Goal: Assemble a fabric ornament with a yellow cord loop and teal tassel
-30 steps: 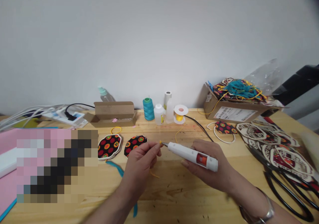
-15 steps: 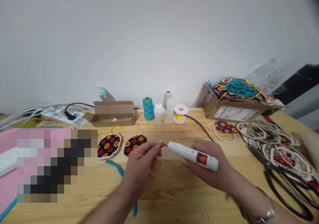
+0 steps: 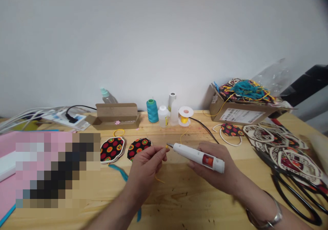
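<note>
Nozzle (image 3: 170, 145): shifted slightly upward since the earlier frame, from the side of the yellow cord (image 3: 167, 147) toward its top; whether the two touch cannot be told.
Yellow cord: centre of the clock face, twelve toward the wall (image 3: 164, 45); its tip shows just beyond the left hand's (image 3: 148, 161) fingertips, a loose tail between six and seven.
Left hand: narrow, thumb and finger pinched on the cord; lies toward eight, nearer to the tip.
White pen-style glue gun (image 3: 197, 156): body between three and four; long axis slants so that the nozzle points between nine and ten, at the cord tip.
Right hand (image 3: 220, 180): wrapped round the glue gun's barrel, between three and four, farther from the tip.
Dotted fabric medallion (image 3: 139, 146): at nine, partly hidden by the left hand; medallion stack (image 3: 112, 150) farther out.
Yellow spool (image 3: 186, 111): near one.
Teal thread cone (image 3: 152, 112): at eleven.
Black scissors (image 3: 276, 168): just past three, well apart.
</note>
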`<state>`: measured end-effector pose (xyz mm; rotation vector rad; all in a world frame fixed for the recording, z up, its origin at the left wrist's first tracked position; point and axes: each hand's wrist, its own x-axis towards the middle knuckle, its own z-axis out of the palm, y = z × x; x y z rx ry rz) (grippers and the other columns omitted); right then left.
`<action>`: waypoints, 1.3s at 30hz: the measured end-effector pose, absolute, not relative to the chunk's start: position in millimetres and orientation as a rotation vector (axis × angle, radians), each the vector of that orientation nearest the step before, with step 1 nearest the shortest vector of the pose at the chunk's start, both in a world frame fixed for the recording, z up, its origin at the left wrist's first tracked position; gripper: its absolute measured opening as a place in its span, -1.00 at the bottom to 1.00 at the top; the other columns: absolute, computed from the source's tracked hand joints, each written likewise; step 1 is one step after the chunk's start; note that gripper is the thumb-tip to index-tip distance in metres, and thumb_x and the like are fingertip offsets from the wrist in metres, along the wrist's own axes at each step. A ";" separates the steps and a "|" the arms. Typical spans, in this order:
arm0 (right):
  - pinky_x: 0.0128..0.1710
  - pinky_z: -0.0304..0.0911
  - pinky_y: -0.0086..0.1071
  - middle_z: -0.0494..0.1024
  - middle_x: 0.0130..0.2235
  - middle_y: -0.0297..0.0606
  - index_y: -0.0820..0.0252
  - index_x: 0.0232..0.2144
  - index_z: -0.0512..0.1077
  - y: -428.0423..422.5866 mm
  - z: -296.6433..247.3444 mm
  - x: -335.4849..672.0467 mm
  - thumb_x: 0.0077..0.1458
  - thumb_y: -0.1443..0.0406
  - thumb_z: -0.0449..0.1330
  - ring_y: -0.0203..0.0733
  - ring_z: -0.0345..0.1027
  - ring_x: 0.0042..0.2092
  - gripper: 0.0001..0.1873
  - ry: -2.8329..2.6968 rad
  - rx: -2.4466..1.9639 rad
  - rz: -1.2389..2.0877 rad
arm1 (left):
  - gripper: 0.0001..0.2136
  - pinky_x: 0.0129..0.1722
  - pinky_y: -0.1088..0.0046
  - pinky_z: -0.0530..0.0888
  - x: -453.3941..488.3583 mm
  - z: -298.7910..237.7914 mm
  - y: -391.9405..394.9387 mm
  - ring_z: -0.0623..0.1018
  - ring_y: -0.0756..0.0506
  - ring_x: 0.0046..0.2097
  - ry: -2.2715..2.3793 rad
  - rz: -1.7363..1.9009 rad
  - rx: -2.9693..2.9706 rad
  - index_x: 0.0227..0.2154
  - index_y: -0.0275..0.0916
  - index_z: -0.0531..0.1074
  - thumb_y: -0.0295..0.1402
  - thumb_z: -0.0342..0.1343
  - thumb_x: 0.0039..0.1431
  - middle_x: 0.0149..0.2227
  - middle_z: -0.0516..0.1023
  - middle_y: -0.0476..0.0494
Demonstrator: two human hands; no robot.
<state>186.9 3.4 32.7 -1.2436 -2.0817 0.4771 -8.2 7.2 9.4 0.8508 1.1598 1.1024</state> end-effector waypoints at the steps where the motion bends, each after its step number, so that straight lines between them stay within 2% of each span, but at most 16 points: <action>1: -0.57 -0.03 -0.49 0.22 -0.64 -0.45 0.19 -0.66 0.16 3.6 33.0 186.8 -0.02 0.16 0.16 -0.42 0.05 -0.58 -0.66 -2.078 -1.239 0.474 | -0.86 -0.64 0.64 0.06 -8.1 9.3 7.6 0.16 0.14 -0.59 1.161 1.099 0.857 -0.49 -0.29 0.49 -0.30 0.19 -0.04 -0.58 0.33 0.04; 7: -0.57 -0.03 -0.48 0.24 -0.64 -0.43 0.20 -0.66 0.17 3.4 33.7 186.2 -0.03 0.15 0.16 -0.42 0.06 -0.58 -0.66 -2.099 -1.255 0.484 | -0.86 -0.61 0.65 0.12 -8.2 9.9 9.4 0.24 0.12 -0.54 1.174 1.106 0.856 -0.47 -0.27 0.50 -0.30 0.19 -0.05 -0.57 0.34 0.03; 27: -0.57 -0.04 -0.48 0.23 -0.64 -0.44 0.20 -0.66 0.16 2.5 32.9 188.0 -0.03 0.14 0.17 -0.42 0.06 -0.58 -0.64 -2.093 -1.254 0.512 | -0.82 -0.66 0.62 0.00 -7.3 11.4 9.5 0.11 0.15 -0.62 1.254 1.104 0.935 -0.51 -0.30 0.48 -0.26 0.19 -0.06 -0.61 0.30 0.06; 39: -0.56 -0.05 -0.48 0.23 -0.63 -0.43 0.20 -0.66 0.16 2.2 33.6 187.8 -0.02 0.12 0.15 -0.42 0.06 -0.57 -0.63 -2.115 -1.270 0.513 | -0.82 -0.65 0.62 0.02 -8.9 9.6 9.3 0.11 0.14 -0.60 1.233 1.107 0.898 -0.49 -0.30 0.49 -0.26 0.20 -0.06 -0.61 0.30 0.06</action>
